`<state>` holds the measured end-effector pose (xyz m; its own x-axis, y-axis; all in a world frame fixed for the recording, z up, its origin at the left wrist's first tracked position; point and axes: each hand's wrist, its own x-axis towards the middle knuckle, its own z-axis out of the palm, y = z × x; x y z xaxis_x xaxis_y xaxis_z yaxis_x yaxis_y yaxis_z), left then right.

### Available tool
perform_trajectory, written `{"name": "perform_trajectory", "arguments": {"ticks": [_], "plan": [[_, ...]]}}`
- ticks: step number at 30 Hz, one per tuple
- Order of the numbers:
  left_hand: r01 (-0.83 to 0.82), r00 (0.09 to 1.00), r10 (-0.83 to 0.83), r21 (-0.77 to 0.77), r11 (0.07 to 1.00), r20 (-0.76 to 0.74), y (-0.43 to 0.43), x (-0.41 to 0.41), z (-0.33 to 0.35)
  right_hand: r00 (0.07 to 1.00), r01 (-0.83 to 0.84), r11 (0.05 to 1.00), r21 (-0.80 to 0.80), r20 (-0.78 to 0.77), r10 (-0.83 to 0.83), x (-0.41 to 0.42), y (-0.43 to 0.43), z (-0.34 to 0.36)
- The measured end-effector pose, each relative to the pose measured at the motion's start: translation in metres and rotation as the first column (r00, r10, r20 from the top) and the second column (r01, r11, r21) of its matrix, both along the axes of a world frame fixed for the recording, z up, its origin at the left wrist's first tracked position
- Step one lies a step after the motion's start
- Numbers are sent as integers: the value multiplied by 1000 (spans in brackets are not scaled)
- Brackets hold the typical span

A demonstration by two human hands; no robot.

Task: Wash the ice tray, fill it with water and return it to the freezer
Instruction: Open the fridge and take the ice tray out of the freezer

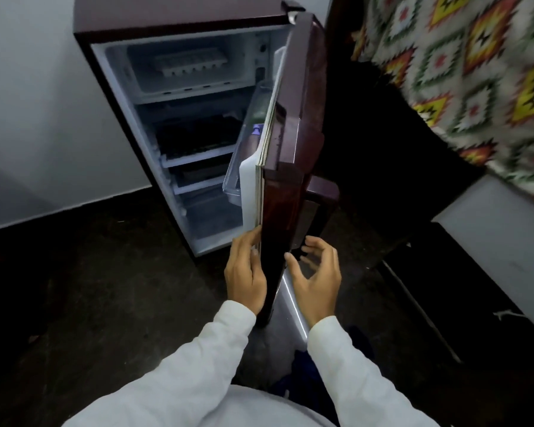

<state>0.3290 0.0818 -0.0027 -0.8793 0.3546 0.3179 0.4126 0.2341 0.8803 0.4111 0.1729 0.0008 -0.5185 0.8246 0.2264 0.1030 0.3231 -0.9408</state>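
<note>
You stand over a small maroon refrigerator (179, 29) with its door (293, 167) swung wide, hinged at the right and edge-on to you at 12 o'clock. Your left hand (247, 278) lies with near-straight fingers against the door's pale inner edge, touching it but gripping nothing. Your right hand (316, 282) hovers beside the door's glossy outer face, fingers spread and loosely bent and closed round nothing. Whether its thumb tip touches the door cannot be told.

The ice tray (188, 63) sits up at 11 o'clock from your hands, a pale tray lying flat in the freezer compartment (142, 78) at the top of the cabinet, well apart from both hands. Whether it holds ice, water or nothing is too blurred to say.

Judged from here, the tray should be light, thin plastic: stiff enough to lift by its ends, yet liable to twist, and slick if frosted. Take it with thumbs on the rim at both short ends and fingers beneath. Keep it level, since once filled it will be heavier and quick to slop.

A clear door shelf (244, 149) juts at 12 o'clock, and a patterned cloth (463, 72) hangs at 2 o'clock.
</note>
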Motion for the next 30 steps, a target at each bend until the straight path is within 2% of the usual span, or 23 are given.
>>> {"name": "perform_trajectory", "arguments": {"ticks": [4, 11, 18, 23, 30], "plan": [[164, 985, -166, -41, 986, -55, 17, 11, -2, 999, 31, 999, -38, -21, -32, 11, 13, 1], [382, 923, -384, -88, 920, -2, 76, 43, 13, 971, 229, 972, -62, -59, -232, 37, 61, -5], [455, 889, -446, -100, 885, 101, 134, 67, 17, 931, 363, 932, -17, -27, -363, 53, 125, -11], [557, 830, -546, -222, 800, 114, 163, 71, 13, 899, 436, 900, -25, 46, -435, 57, 162, -18], [584, 750, -660, -416, 697, -52, 179, 62, -1, 900, 428, 902, -51, 111, -421, 61, 200, -15]]}}
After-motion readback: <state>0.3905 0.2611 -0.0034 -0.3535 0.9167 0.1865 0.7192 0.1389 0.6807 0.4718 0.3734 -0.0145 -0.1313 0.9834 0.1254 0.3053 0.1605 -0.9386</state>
